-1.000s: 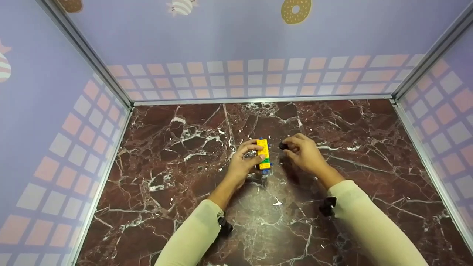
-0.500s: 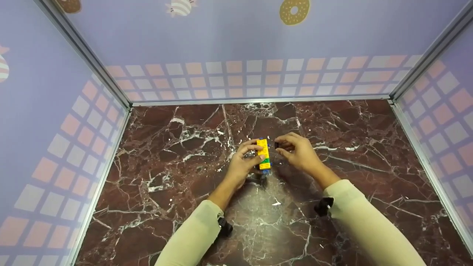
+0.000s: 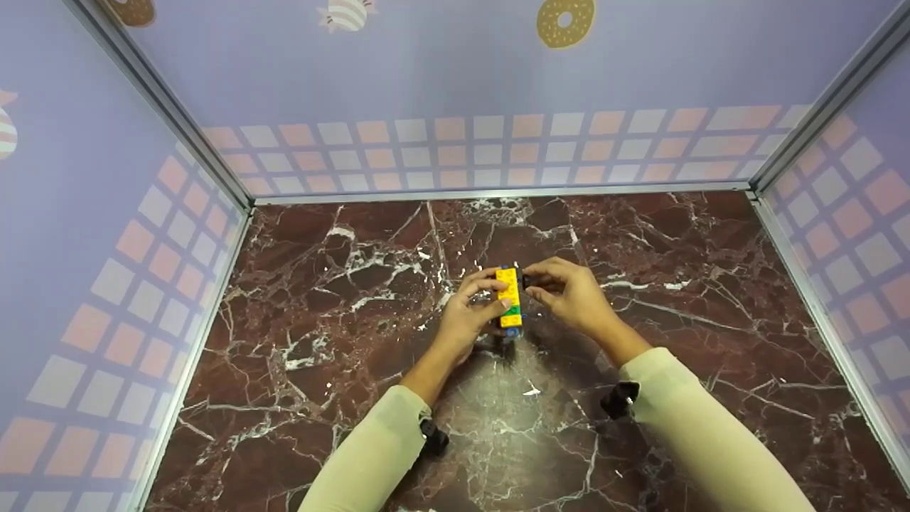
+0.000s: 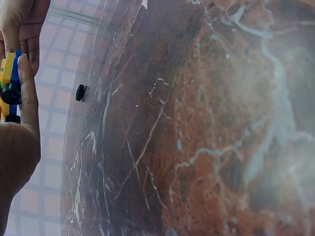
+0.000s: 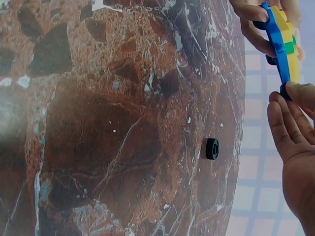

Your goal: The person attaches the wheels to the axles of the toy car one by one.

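A toy block car [image 3: 509,297] has yellow bricks, one green brick and a blue base [image 5: 279,46]. My left hand [image 3: 462,313] grips it from the left, thumb on top. From the right, my right hand [image 3: 576,291] pinches a small black wheel [image 5: 285,91] between thumb and fingers, right at the car's side near its far end. Other black wheels [image 4: 11,93] show on the car in both wrist views. A loose black wheel [image 5: 212,148] lies on the tabletop in the wrist views; in the head view it does not show.
The dark red marbled tabletop [image 3: 341,398] carries small white specks. Lilac panels with printed squares [image 3: 455,153] stand at the back, left and right, set in metal rails [image 3: 498,193]. Black wrist cameras [image 3: 434,437] sit on both sleeves.
My right hand has moved left with the black wheel, from a short way off up to the car's side. My left hand and the car have hardly moved.
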The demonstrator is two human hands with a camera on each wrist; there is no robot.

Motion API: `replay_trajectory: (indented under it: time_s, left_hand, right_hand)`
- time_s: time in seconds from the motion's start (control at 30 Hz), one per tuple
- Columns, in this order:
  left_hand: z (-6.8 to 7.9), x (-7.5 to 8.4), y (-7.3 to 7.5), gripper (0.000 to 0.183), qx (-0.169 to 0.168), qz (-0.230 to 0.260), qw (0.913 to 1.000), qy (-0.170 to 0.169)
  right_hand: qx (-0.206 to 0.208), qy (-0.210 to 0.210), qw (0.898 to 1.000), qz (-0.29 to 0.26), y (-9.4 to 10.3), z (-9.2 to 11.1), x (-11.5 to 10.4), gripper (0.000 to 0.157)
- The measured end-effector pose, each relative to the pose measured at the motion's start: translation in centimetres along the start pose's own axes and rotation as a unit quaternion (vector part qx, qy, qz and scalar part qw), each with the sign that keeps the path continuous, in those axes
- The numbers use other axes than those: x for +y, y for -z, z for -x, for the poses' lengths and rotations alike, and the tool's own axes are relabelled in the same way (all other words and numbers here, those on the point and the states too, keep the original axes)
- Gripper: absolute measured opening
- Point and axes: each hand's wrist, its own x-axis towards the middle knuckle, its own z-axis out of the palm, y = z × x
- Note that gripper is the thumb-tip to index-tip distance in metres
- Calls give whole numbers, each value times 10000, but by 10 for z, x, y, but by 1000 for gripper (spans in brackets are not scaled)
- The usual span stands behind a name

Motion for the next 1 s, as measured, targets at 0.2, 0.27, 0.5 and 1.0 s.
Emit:
replay_trajectory:
  time_s: [0.2,0.27,0.5,1.0]
  left_hand:
    - [1,0,0,36,-8,-42,10000,-14]
    - [1,-1,0,36,-13,-47,10000,-28]
    - [2,-3,2,35,-76,9,10000,-38]
    - [4,-2,2,35,-86,-44,9999,-82]
  right_hand:
    - [24,47,10000,35,-1,0,-1,30]
    - [28,38,10000,67,-1,0,-1,30]
    - [28,123,9999,102,-4,-1,2,30]
    - [22,79,9999,-90,-5,-2,1,31]
